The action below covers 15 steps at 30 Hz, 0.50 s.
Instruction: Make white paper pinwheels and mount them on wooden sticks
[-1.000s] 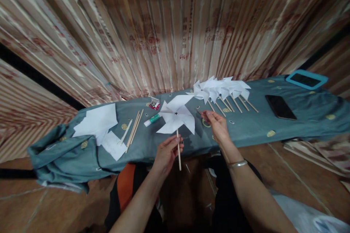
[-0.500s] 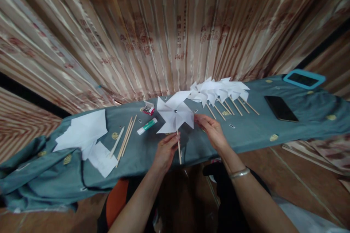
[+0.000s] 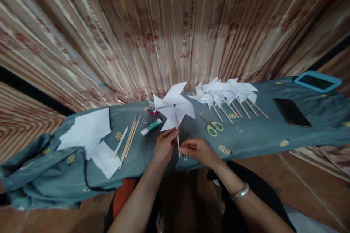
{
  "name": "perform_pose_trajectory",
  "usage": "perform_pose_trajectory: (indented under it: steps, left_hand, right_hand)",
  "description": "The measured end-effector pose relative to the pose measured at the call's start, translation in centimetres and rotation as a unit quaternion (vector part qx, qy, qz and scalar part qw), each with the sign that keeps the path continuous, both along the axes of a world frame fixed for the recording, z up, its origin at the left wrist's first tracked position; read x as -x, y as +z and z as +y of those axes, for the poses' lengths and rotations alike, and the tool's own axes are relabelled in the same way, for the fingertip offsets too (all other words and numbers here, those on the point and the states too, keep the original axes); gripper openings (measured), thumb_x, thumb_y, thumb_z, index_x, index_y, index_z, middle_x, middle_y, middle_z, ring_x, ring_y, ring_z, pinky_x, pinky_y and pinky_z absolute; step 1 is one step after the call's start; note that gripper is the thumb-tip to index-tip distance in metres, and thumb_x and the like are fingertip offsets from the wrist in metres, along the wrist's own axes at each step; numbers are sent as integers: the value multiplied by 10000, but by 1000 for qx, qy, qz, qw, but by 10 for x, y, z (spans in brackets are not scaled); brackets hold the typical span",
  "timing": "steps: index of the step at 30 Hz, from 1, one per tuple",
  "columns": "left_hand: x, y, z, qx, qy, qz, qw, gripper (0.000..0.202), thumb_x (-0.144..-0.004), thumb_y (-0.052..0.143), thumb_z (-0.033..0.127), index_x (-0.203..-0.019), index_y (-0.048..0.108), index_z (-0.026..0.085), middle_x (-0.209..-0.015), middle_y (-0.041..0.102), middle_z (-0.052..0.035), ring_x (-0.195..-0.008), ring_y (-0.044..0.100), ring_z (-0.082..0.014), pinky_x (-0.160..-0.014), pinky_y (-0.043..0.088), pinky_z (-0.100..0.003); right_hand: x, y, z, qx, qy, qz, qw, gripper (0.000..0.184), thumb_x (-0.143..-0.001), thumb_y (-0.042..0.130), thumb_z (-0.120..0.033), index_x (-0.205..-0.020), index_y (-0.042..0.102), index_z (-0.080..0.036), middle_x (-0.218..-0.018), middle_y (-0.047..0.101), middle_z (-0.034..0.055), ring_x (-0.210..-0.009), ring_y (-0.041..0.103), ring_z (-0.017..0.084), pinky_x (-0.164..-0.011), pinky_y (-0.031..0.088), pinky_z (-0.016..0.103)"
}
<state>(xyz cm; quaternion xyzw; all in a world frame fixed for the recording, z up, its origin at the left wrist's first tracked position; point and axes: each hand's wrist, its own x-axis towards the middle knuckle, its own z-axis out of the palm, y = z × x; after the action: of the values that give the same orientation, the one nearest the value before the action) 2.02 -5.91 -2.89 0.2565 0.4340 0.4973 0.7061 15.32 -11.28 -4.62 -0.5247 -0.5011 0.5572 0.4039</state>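
Note:
A white paper pinwheel (image 3: pixel 175 111) on a wooden stick stands upright in front of me, a shiny pin at its centre. My left hand (image 3: pixel 165 145) pinches the stick just below the paper blades. Lower down, the fingers of my right hand (image 3: pixel 197 151) are closed together at the stick's lower end. Green-handled scissors (image 3: pixel 214 128) lie just beyond my right hand. Left of the pinwheel are a glue stick (image 3: pixel 151 127) and a small red box of pins (image 3: pixel 152 111), partly hidden by a blade.
Several finished pinwheels (image 3: pixel 226 94) lie overlapping at the back right. A phone (image 3: pixel 292 112) and a blue-framed device (image 3: pixel 318 81) rest farther right. On the left are wooden sticks (image 3: pixel 130 140), a white pencil-like stick (image 3: pixel 120 142) and paper sheets (image 3: pixel 90 127). A green cloth (image 3: pixel 259 134) covers the table.
My right hand has come from beside the blades down to the lower stick, uncovering the scissors. The blades have turned, and the view has shifted slightly.

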Motion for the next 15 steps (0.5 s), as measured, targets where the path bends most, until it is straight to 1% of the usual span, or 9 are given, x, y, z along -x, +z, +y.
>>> perform_pose_trajectory:
  steps: [2, 4, 7, 9, 12, 15]
  left_hand:
    - [1, 0, 0, 3, -5, 5, 1000, 373, -396, 910, 265, -721, 773, 144, -690, 714, -32, -594, 548, -84, -584, 397, -213]
    - [1, -1, 0, 4, -8, 12, 1000, 387, -390, 914, 281, -722, 773, 141, -661, 702, -23, -566, 529, -74, -562, 383, -208]
    - [2, -3, 1, 2, -7, 16, 1000, 399, -378, 918, 307, -706, 771, 136, -653, 697, -24, -563, 527, -73, -567, 389, -209]
    - [2, -5, 1, -2, -9, 18, 1000, 388, -387, 917, 313, -700, 770, 136, -644, 693, -24, -562, 525, -74, -572, 394, -213]
    - [4, -9, 0, -15, -21, 29, 999, 373, -433, 904, 313, -739, 778, 141, -648, 693, -22, -555, 516, -76, -568, 390, -220]
    - [6, -12, -3, -18, -36, 45, 998, 378, -465, 889, 306, -791, 784, 148, -703, 716, -36, -568, 528, -86, -578, 397, -231]
  right_hand:
    - [7, -2, 0, -1, 7, -6, 1000, 333, -684, 749, -485, -733, 708, -159, -651, 654, -1, -601, 555, 129, -588, 404, 248]
    - [11, -5, 1, -12, 17, -12, 1000, 316, -705, 731, -471, -701, 695, -157, -606, 610, -17, -566, 504, 111, -550, 361, 238]
    - [14, -8, 1, -22, 23, -17, 999, 302, -732, 697, -450, -666, 678, -156, -559, 557, -27, -537, 450, 97, -518, 313, 232]
    - [14, -9, 1, -25, 21, -22, 999, 300, -739, 688, -445, -655, 669, -158, -550, 547, -27, -532, 441, 97, -513, 305, 233]
    - [13, -11, 2, -31, 13, -23, 999, 293, -748, 682, -442, -659, 669, -163, -562, 564, -19, -535, 449, 101, -515, 311, 236]
    - [12, -13, 3, -36, 3, -19, 999, 283, -749, 681, -441, -677, 678, -168, -579, 594, -10, -547, 477, 110, -516, 329, 234]
